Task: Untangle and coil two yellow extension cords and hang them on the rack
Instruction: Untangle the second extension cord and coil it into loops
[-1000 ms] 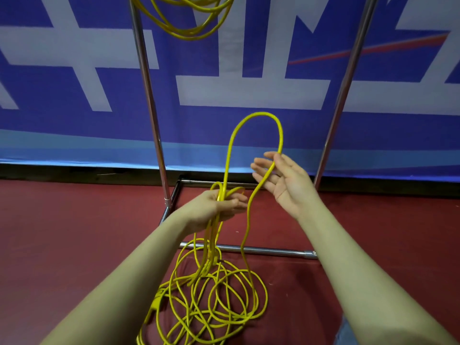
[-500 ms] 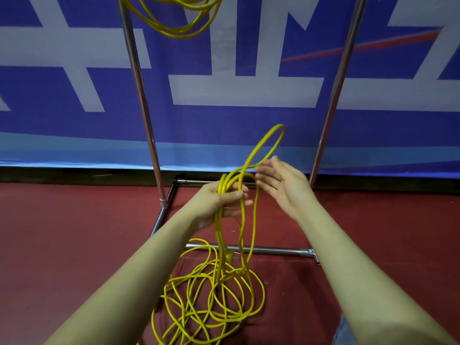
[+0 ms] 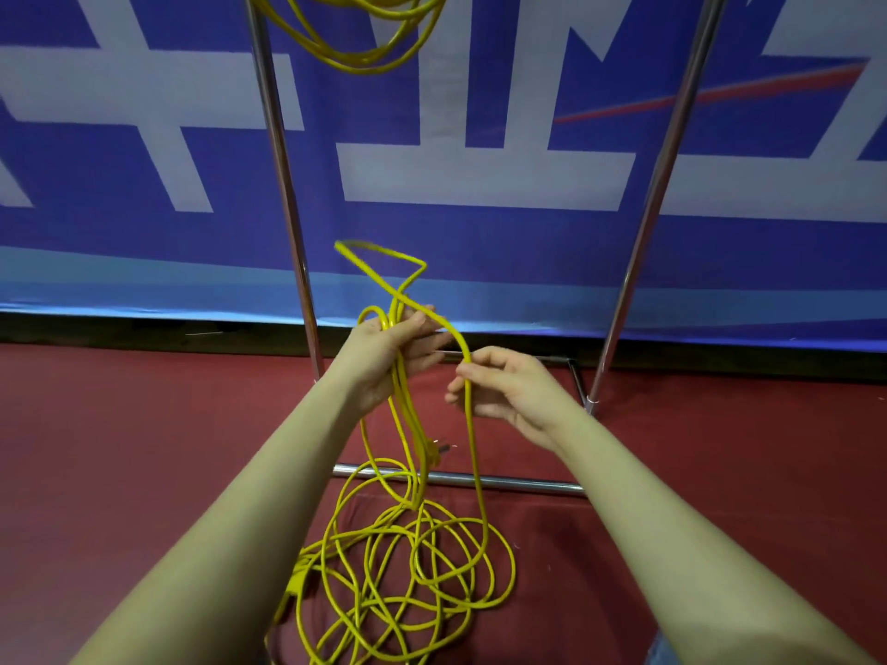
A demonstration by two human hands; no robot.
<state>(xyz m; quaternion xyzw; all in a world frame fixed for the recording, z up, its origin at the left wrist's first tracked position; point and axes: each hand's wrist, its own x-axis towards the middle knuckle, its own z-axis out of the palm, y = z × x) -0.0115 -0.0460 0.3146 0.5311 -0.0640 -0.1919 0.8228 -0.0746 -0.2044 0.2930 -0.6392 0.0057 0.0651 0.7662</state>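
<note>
Head view. Left hand point(image 3: 384, 350): fingers curled round several gathered loops of thin yellow extension cord point(image 3: 473, 453). Right hand point(image 3: 509, 391): fingertips pinching one strand just beside the left. Remaining cord: loose tangle on dark red floor point(image 3: 120, 448). Second yellow cord coil point(image 3: 355, 36): hanging from chrome tubular rack point(image 3: 283, 184), above. Backdrop: blue-and-white banner point(image 3: 480, 223).

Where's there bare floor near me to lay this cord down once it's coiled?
Bare red floor lies left of the rack's left pole, and more to the right of the right pole. It is crowded in the middle: the loose yellow cord sprawls across the rack's front bar, below the left hand and right hand.
</note>
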